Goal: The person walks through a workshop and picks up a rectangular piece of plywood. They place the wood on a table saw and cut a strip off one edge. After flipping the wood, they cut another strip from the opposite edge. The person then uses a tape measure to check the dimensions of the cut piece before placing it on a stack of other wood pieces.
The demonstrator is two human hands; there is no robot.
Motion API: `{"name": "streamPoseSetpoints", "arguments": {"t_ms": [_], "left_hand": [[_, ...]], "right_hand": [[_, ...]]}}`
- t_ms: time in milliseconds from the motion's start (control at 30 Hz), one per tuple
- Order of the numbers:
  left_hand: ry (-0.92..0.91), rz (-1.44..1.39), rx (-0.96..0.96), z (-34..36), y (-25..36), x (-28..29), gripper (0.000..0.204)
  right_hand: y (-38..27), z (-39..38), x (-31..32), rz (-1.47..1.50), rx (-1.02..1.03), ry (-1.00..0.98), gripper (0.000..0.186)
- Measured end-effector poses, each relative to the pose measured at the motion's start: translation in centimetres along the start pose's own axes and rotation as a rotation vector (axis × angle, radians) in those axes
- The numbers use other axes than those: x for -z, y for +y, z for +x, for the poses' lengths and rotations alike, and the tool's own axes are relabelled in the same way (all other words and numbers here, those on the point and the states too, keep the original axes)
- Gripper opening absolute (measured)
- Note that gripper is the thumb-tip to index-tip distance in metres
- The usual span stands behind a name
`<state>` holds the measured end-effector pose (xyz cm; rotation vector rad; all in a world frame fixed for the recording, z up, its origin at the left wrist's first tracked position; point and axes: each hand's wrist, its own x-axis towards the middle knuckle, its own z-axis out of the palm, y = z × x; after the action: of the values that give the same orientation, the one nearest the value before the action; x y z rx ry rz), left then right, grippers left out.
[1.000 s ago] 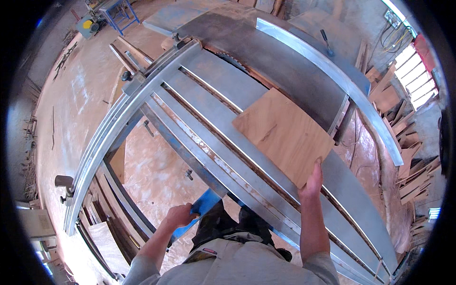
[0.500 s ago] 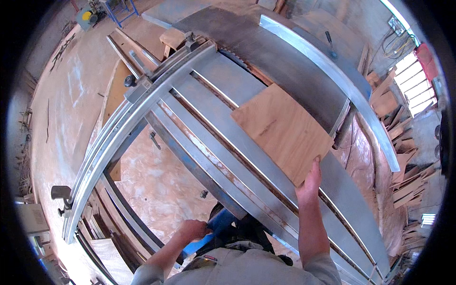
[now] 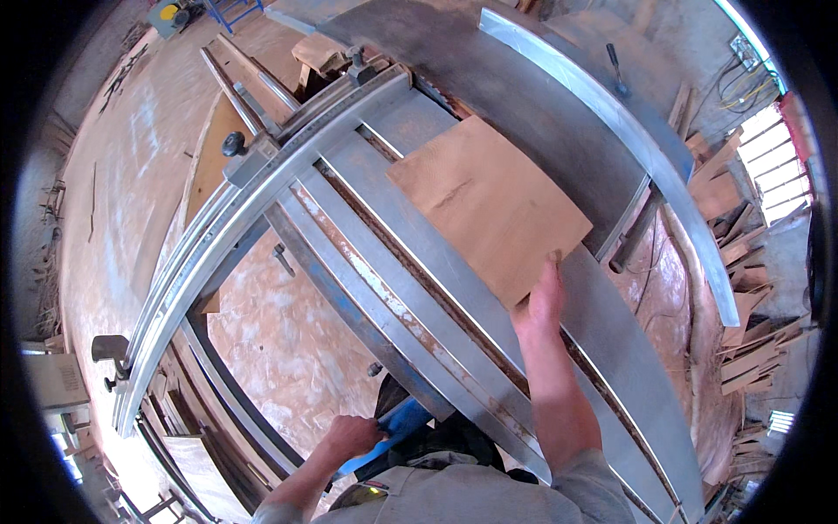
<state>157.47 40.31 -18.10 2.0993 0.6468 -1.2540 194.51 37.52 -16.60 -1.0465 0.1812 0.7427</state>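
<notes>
My right hand (image 3: 543, 293) grips the near right corner of a square wooden board (image 3: 489, 201), which lies on the slotted grey metal sliding table (image 3: 410, 122) of a saw. The board's far edge sits by the narrow dark gap (image 3: 445, 99) where the blade's line runs; the blade cannot be made out clearly. At the lower middle, my left hand (image 3: 353, 434) is closed on a blue metal part (image 3: 403, 421) at the table's near edge, beside my body. A long curved-looking metal crosscut fence (image 3: 253, 194) runs along the table's left end, with black knobs and a stop on it.
A silver rip fence (image 3: 611, 118) stands on the dark fixed table (image 3: 541, 122) beyond the board. Wood offcuts (image 3: 751, 358) are piled along the right wall under a barred window, near hanging cables. A small machine (image 3: 170, 17) and blue stand are at the far left.
My right hand and the board have moved forward and a little left along the table toward the dark gap. My left hand has shifted slightly down and right with the blue part.
</notes>
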Motion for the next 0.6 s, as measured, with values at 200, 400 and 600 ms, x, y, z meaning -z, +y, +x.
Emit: {"name": "streamPoseSetpoints", "arguments": {"t_ms": [200,400,600], "left_hand": [[-0.073,-0.004,0.000,0.2,-0.1,0.2,0.048],[-0.160,-0.014,-0.006,0.6,0.1,1.5,0.050],[-0.189,0.055,-0.139,1.9,-1.4,2.8,0.046]], "right_hand": [[0.9,1.6,-3.0,0.037,-0.098,0.115,0.059],[2.5,3.5,-3.8,0.029,-0.084,0.051,0.058],[2.6,4.5,-3.6,0.041,-0.118,-0.044,0.050]]}}
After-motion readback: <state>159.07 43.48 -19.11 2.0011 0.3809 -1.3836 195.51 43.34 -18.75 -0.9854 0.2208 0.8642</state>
